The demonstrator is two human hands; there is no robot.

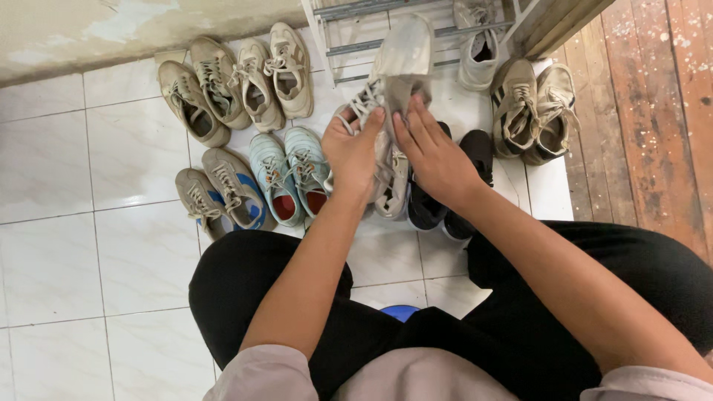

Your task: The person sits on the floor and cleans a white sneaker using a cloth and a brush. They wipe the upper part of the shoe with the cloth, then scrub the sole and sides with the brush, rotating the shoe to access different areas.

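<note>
The person sits over a white tiled floor [67, 245]. The left hand [355, 152] is closed around a pale grey lace-up sneaker [401, 59], lifting it sole-up at twelve o'clock, probably to expose its side. The right hand [434, 156] presses a grey-beige cloth [401, 93] against it with flattened fingers. On the floor lie two beige sneaker pairs [238, 82] at eleven o'clock, one light-blue pair [291, 172], one black pair [453, 200], and an olive pair [531, 111] at one o'clock.
</note>
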